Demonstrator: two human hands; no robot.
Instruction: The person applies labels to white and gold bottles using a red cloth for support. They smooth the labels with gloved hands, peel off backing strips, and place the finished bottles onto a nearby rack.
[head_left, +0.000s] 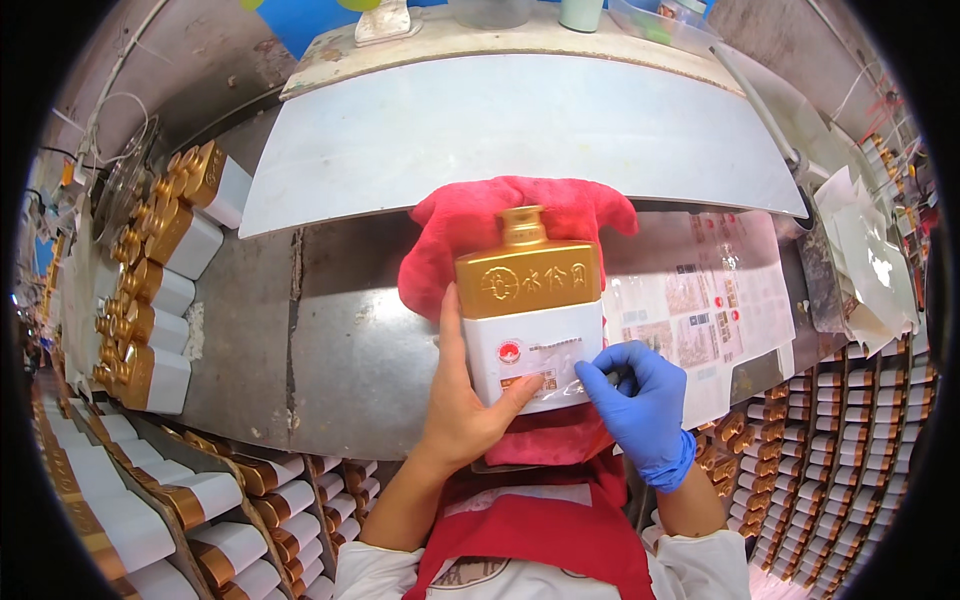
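A flat bottle with an embossed gold top and white lower body lies on a red cloth, its neck pointing away from me. My bare left hand grips the bottle's left side, with the thumb across its lower front. Under that thumb, a clear film decal with small print and a red emblem lies on the white face, its right part glossy and wrinkled. My right hand, in a blue glove, has its fingers curled at the film's right edge. A small dark thing shows between those fingers, mostly hidden.
Printed decal sheets lie on the metal table at the right. A row of gold-and-white bottles lines the left side. Racks of similar bottles flank me below. A pale raised board spans the back.
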